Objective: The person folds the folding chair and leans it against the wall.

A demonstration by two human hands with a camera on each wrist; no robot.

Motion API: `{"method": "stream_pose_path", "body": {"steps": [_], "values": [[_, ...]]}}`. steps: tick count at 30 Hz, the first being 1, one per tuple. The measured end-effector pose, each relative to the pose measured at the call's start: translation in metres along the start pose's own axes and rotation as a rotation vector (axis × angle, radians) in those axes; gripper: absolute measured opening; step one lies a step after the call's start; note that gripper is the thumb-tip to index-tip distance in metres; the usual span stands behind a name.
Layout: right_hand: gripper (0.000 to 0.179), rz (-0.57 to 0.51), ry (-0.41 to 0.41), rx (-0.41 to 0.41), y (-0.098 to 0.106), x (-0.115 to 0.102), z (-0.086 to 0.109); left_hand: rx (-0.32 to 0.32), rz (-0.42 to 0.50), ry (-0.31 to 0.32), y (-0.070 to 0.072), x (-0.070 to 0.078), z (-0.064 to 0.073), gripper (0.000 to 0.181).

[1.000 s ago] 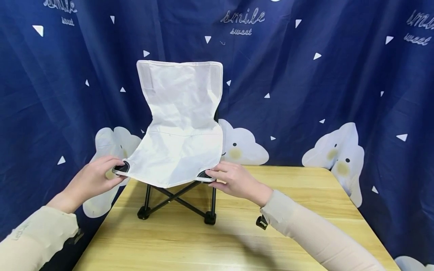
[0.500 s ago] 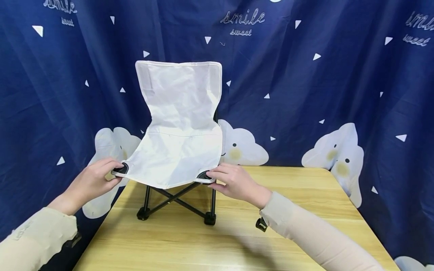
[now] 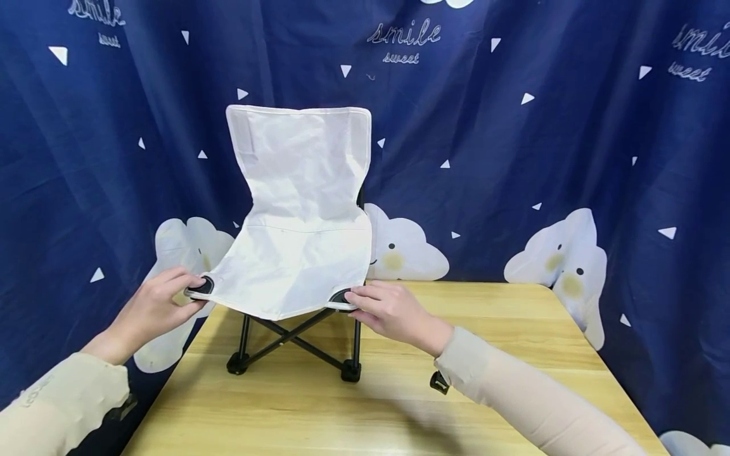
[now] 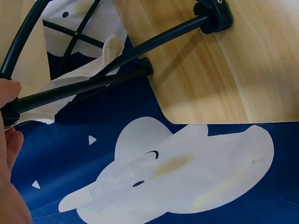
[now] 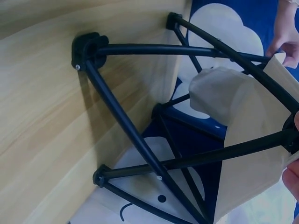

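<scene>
A small folding chair (image 3: 302, 240) with a white fabric seat and back stands unfolded on the table, its black crossed legs (image 3: 293, 335) spread below. My left hand (image 3: 154, 307) pinches the seat's front left corner at its black patch, thumb underneath and fingers on top. At the front right corner, my right hand (image 3: 393, 310) grips the other black patch the same way. The right wrist view shows the black tubes (image 5: 126, 116) under the seat and their plastic feet (image 5: 88, 51) on the wood. In the left wrist view a tube (image 4: 60, 93) runs to my left fingers.
The light wooden table (image 3: 502, 354) reaches out to the right of the chair. A dark blue curtain (image 3: 456, 114) with white clouds and triangles hangs behind and on both sides. A small black buckle (image 3: 439, 382) shows by my right sleeve.
Both hands keep their hold on the seat corners. The whole head view has shifted slightly, with chair and curtain appearing a little lower and further left. The chair has not visibly changed shape.
</scene>
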State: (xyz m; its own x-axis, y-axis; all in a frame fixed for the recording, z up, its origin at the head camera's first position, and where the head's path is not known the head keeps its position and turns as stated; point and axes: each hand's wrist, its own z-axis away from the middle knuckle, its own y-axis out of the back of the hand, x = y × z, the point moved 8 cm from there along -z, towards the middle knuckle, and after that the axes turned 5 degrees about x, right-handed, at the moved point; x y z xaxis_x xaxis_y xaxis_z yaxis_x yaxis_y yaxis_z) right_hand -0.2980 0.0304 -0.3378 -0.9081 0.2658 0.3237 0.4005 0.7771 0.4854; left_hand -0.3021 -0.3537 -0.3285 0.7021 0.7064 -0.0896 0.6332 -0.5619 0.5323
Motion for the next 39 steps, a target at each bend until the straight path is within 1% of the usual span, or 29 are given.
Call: {"method": "stream_pose_path", "body": {"steps": [1, 2, 4, 7, 9, 11, 12, 13, 16, 17, 23, 28, 32, 33, 36, 39], "values": [[0.047, 0.000, -0.001, 0.003, 0.000, 0.000, 0.000, 0.010, 0.001, 0.001, -0.001, 0.001, 0.000, 0.056], [0.047, 0.000, -0.002, 0.006, 0.001, 0.000, 0.001, 0.016, 0.003, 0.005, -0.002, 0.001, 0.000, 0.060], [0.047, -0.001, -0.008, 0.013, 0.001, 0.000, 0.001, 0.023, 0.015, 0.019, -0.003, 0.002, 0.000, 0.062], [0.047, -0.004, -0.014, 0.022, 0.001, 0.000, 0.001, 0.030, 0.031, 0.033, -0.006, 0.002, -0.002, 0.059], [0.047, -0.005, -0.016, 0.023, 0.002, 0.000, 0.001, 0.045, 0.044, 0.024, -0.006, 0.002, -0.004, 0.048], [0.047, -0.007, -0.019, 0.022, 0.001, 0.000, 0.000, 0.052, 0.053, 0.011, -0.005, 0.001, -0.005, 0.028], [0.047, -0.007, -0.021, 0.021, 0.000, 0.000, 0.000, 0.052, 0.054, 0.005, -0.004, 0.001, -0.006, 0.021], [0.047, -0.007, -0.023, 0.022, 0.000, 0.000, -0.001, 0.053, 0.054, 0.000, -0.004, 0.001, -0.007, 0.020], [0.046, -0.004, -0.028, 0.024, 0.000, 0.001, -0.002, 0.036, 0.043, 0.006, -0.004, 0.000, -0.009, 0.034], [0.046, -0.003, -0.030, 0.024, 0.000, 0.002, -0.002, 0.034, 0.035, 0.009, -0.004, 0.000, -0.010, 0.036], [0.049, 0.008, -0.036, 0.026, 0.000, 0.003, -0.003, 0.045, 0.014, 0.015, -0.008, 0.002, -0.014, 0.033], [0.050, 0.004, -0.043, 0.047, 0.000, 0.004, -0.003, 0.043, 0.026, 0.041, -0.012, 0.004, -0.018, 0.034], [0.047, 0.001, -0.076, 0.041, 0.000, 0.008, -0.005, 0.058, 0.049, 0.066, -0.013, 0.004, -0.021, 0.039], [0.047, 0.001, -0.086, 0.036, 0.000, 0.008, -0.005, 0.063, 0.043, 0.062, -0.014, 0.005, -0.022, 0.039], [0.045, 0.003, -0.110, 0.023, 0.000, 0.011, -0.007, 0.075, 0.043, 0.071, -0.015, 0.004, -0.025, 0.038], [0.045, 0.003, -0.121, 0.022, 0.001, 0.012, -0.009, 0.074, 0.030, 0.078, -0.017, 0.003, -0.028, 0.035]]}}
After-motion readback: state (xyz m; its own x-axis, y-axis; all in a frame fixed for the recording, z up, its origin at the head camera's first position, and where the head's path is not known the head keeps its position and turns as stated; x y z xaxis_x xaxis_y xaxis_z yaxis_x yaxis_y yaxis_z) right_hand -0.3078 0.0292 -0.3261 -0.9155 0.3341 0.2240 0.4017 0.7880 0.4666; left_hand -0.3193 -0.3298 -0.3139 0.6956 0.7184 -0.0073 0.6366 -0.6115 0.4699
